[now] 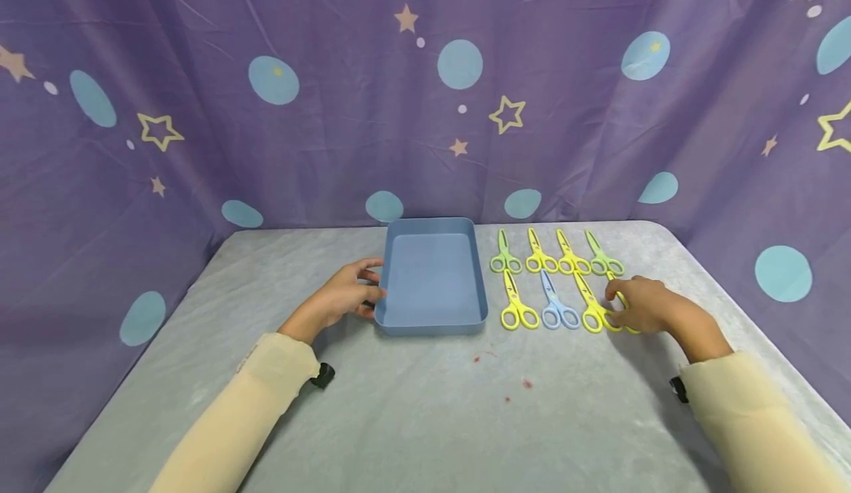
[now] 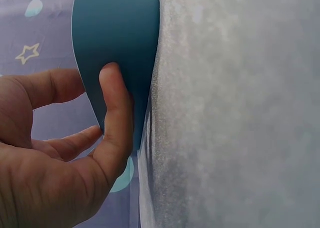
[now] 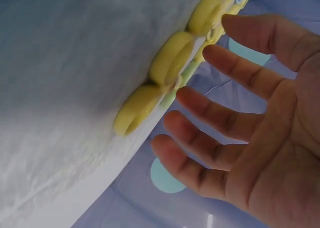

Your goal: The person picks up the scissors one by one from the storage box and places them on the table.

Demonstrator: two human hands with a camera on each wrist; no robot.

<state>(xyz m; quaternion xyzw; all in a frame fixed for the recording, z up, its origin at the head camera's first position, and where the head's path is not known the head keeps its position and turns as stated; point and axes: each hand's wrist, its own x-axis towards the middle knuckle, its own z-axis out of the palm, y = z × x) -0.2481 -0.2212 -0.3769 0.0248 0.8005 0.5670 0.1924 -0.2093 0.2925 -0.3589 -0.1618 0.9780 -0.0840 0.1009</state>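
Observation:
A shallow blue tray (image 1: 432,329) sits near the table's back. My left hand (image 1: 346,293) is at its left wall, fingers spread and loosely bent. In the left wrist view, one fingertip (image 2: 111,72) rests against the tray's outer side (image 2: 120,27). To the right of the tray lie several scissors in two rows. My right hand (image 1: 645,304) hovers over the rightmost yellow scissors (image 1: 623,299) of the front row, partly hiding them. In the right wrist view its fingers (image 3: 225,118) are apart and relaxed beside the yellow handle loops (image 3: 172,60), holding nothing.
Left of my right hand in the front row are yellow scissors (image 1: 593,312), blue scissors (image 1: 552,308) and another yellow pair (image 1: 515,308). Behind lie green scissors (image 1: 505,260) and other yellow and green ones. A purple patterned curtain (image 1: 558,145) surrounds the grey table (image 1: 425,419).

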